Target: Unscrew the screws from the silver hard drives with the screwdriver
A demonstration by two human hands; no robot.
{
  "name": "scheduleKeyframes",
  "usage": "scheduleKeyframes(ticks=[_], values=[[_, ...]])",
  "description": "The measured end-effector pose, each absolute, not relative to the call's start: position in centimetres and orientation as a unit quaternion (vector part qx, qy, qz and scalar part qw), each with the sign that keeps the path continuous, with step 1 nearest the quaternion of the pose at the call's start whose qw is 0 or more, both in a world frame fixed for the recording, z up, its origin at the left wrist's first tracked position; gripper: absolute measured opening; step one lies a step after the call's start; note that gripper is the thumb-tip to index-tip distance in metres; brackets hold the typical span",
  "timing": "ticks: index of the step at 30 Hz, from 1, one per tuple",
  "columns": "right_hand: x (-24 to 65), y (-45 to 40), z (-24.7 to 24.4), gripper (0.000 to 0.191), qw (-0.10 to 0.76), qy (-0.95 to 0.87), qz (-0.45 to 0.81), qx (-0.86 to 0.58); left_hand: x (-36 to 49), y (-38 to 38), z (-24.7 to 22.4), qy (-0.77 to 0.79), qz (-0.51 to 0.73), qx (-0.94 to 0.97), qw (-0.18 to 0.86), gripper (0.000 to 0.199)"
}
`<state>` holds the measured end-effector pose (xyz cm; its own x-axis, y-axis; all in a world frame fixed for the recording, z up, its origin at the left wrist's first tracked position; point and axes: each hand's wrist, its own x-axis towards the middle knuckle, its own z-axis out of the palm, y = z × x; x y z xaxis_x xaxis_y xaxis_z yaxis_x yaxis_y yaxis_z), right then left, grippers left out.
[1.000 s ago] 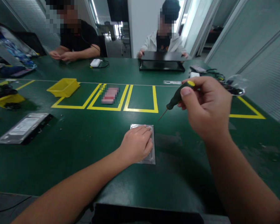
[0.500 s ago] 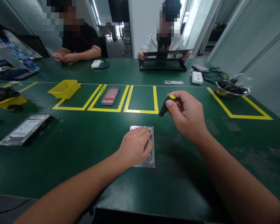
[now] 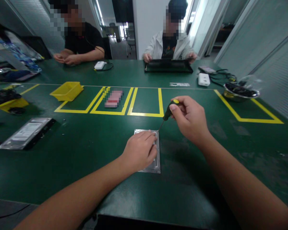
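A silver hard drive lies flat on the green table in front of me. My left hand presses down over it, fingers together and curled across its top, covering most of the drive. My right hand grips a screwdriver with a dark handle and a yellow end cap. The screwdriver slants down to the left, its tip at the drive's far right corner. Whether the tip sits in a screw is too small to tell.
Another hard drive lies at left near small loose bits. Beyond are a yellow bin, a pink phone-like object and yellow tape outlines. A metal bowl of dark parts stands at right. Across the table, one person holds a black panel.
The screwdriver tip and my right hand have shifted slightly left and down, closer onto the drive's corner. My left hand stays put. The person opposite has lowered the black panel.
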<state>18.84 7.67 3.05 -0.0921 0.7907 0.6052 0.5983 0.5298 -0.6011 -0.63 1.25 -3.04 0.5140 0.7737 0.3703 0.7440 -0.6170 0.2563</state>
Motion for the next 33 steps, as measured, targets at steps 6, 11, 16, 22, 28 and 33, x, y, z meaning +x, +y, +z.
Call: scheduleKeyframes(ticks=[6,11,16,22,28,33], values=[[18.88,7.69,2.99,0.021,0.480,-0.730,0.111,-0.475,-0.64,1.28,-3.10,0.437,0.231,0.868,0.031,0.027],[18.89,7.69,2.99,0.021,0.481,-0.729,0.118,-0.472,-0.68,1.27,-3.03,0.439,0.227,0.869,0.035,0.027],[18.88,7.75,2.97,0.020,0.484,-0.728,0.117,-0.472,-0.68,1.24,-3.03,0.439,0.228,0.869,0.033,0.028],[18.86,7.70,3.01,0.021,0.485,-0.725,0.124,-0.473,-0.72,1.22,-3.12,0.438,0.228,0.869,0.033,0.028],[18.88,7.73,2.89,0.023,0.483,-0.727,0.130,-0.471,-0.71,1.31,-3.05,0.436,0.227,0.870,0.029,0.028],[18.82,7.62,2.90,0.023,0.481,-0.731,0.134,-0.465,-0.70,1.30,-3.04,0.436,0.229,0.870,0.030,0.028]])
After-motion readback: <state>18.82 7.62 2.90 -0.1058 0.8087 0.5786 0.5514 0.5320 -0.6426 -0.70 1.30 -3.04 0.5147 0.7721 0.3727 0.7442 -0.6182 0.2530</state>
